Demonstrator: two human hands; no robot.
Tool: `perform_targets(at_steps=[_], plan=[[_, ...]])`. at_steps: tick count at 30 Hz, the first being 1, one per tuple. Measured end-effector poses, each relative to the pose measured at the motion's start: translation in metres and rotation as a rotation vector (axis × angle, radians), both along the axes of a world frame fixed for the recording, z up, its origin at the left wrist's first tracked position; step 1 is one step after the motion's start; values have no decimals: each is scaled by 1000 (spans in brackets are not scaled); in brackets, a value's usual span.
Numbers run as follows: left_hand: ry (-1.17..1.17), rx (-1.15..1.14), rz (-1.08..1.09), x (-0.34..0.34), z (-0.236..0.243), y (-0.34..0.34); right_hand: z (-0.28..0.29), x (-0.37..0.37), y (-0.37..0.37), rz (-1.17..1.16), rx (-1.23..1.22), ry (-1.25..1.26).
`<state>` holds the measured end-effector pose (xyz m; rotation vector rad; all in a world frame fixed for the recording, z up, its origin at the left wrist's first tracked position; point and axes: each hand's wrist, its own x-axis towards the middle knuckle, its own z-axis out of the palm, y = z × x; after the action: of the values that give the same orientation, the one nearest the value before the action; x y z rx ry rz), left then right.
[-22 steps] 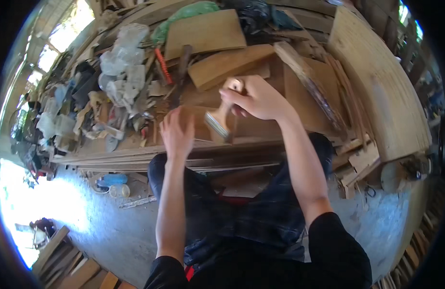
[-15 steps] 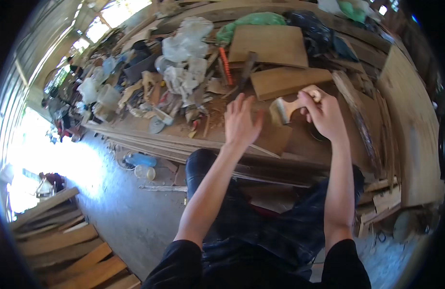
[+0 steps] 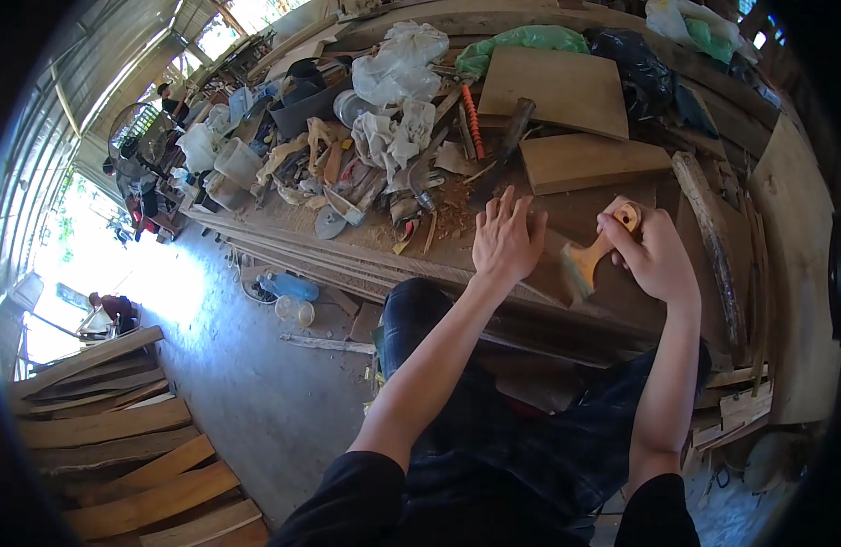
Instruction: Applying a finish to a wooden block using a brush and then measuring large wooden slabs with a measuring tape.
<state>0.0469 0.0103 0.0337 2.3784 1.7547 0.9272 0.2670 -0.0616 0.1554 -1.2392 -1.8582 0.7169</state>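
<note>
- Far to the left of the grip, and lower, long wooden planks (image 3: 120, 430) are lying side by side.
- Less far to the left, a blue bottle (image 3: 291, 286) lies on the floor, below the front edge of the workbench (image 3: 366, 244).
- On the workbench, to the left of the grip, there is a grey disc (image 3: 329, 223); beyond it lies a crumpled clear plastic bag (image 3: 400, 68).
- A red spiral rod (image 3: 473, 121) is left of the grip and farther from the person; its length points away from the person.
- The left hand (image 3: 507, 239), left of the grip, holds nothing: palm down, fingers stretched and spread away from the person. Whether it touches the thin board (image 3: 550, 272) below, I cannot tell.
- The flat brush (image 3: 597, 255) is in the right hand (image 3: 653, 251), which is closed around its handle. Its long axis is slanted: the handle end with a hole is up and right, the bristles point down and left, toward the thin board. The bristle end is blurred, so I cannot say if it touches.
- Just beyond the grip lies a thick wooden board (image 3: 595, 164).
- To the right of the grip lies a rough wooden stick (image 3: 709, 235); farther right is a tall pale panel (image 3: 805, 283).
</note>
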Motion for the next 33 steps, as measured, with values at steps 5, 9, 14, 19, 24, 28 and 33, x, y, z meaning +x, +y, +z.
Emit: perform_targets(at_steps=[5,9,14,19,24,28,33], plan=[[-55,-16,-32,3,2,-5,-8,4,1,-158,28,-13],[-71,68,-34,-2,1,-2,-4,4,0,-174,281,-211],[-90,-53,-33,-1,11,-7,5,7,-8,103,-195,18],[-235,295,-31,-6,15,-24,2,16,-8,-77,64,111],[-333,458,70,-7,7,-35,5,14,-11,-42,53,191],[-444,540,169,-3,-11,-37,6,10,-14,-50,114,228],[-544,654,238,6,-19,-30,10,1,-15,-36,169,261]])
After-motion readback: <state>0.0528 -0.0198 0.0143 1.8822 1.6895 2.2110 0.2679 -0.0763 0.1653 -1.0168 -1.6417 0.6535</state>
